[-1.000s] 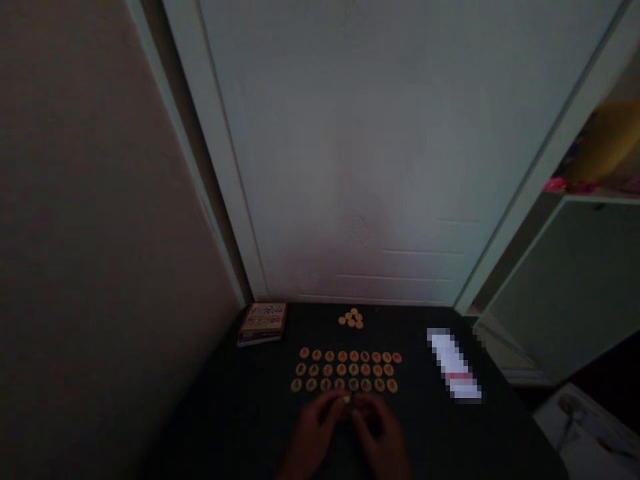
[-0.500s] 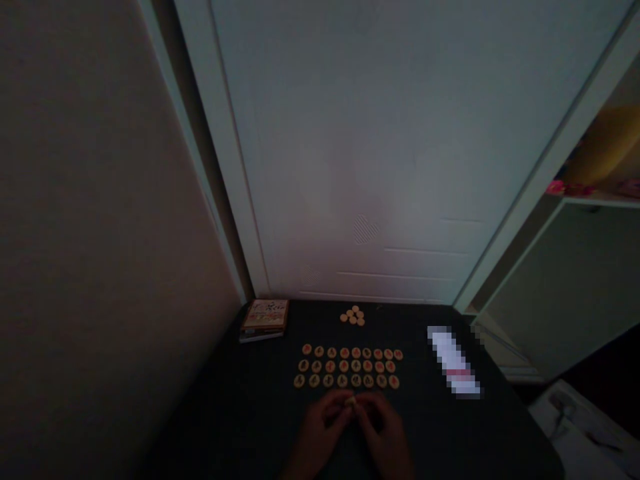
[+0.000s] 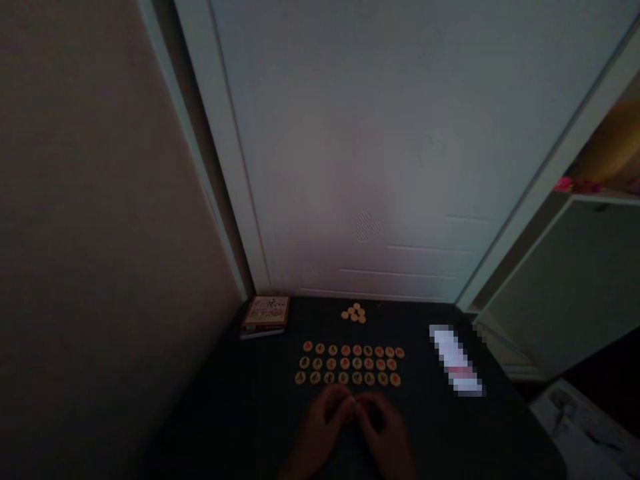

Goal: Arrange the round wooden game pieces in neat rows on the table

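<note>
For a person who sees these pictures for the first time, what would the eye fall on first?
The eye goes first to the three neat rows of round game pieces in the middle of the dark table. Just below them, the left hand and right hand meet at the fingertips. A small cluster of pieces lies beyond the rows, at the far edge.

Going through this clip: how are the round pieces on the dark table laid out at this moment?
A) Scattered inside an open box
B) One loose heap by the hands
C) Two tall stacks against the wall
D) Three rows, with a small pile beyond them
D: the round game pieces lie in three rows on the dark table, with a small pile of pieces farther back.
</note>
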`<state>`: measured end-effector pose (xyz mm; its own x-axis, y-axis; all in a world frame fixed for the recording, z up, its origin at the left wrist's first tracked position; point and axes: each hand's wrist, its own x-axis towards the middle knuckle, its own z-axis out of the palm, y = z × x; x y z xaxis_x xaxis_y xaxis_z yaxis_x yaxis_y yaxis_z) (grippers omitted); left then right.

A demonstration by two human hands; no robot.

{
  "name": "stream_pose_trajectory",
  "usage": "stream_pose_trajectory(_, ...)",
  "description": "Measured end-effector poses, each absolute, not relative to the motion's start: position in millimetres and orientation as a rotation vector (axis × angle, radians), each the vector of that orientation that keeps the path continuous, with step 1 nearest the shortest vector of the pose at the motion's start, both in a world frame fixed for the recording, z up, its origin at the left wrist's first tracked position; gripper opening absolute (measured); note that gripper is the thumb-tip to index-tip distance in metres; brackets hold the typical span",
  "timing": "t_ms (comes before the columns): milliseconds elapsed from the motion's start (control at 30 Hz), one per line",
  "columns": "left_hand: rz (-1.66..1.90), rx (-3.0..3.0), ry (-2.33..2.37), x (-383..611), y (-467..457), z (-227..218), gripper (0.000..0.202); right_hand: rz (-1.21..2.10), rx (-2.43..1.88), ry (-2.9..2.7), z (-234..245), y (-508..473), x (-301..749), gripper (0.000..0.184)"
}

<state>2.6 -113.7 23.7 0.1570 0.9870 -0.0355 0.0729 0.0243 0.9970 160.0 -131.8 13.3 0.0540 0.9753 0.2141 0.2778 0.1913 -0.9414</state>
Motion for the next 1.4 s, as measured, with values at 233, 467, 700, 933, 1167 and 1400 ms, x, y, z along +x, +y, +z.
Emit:
stream_pose_trajectory(233,0.96,1.43,1.13,-1.5,-114.3,29.0,0.029,0.851,-1.337,-1.438,18.5,-131.9,159.3,0.028)
stream_pose_trajectory(467,0.998,1.332,1.095,-2.0,-113.3,21.1,0.027,0.891,-1.365,-1.413,12.0,-132.4,160.1,0.03)
stream_pose_trajectory(700,0.998,1.315,1.045,0.6,-113.4,31.4,0.026,0.886,-1.334,-1.427,13.5,-131.4,160.1,0.038)
stream_pose_trajectory(933,0.959,1.366,1.0,-1.7,-114.3,29.1,0.031,0.701,-1.391,-1.321,19.6,-126.2,151.5,0.053)
stream_pose_trajectory(1167,0.96,1.429,1.028,-1.1,-116.6,19.4,0.026,0.757,-1.439,-1.308,15.4,-126.9,153.2,0.051)
stream_pose_trajectory(1400,0.949,1.48,1.063,-0.1,-117.6,31.1,0.026,0.955,-1.39,-1.376,9.2,-129.5,164.8,0.036)
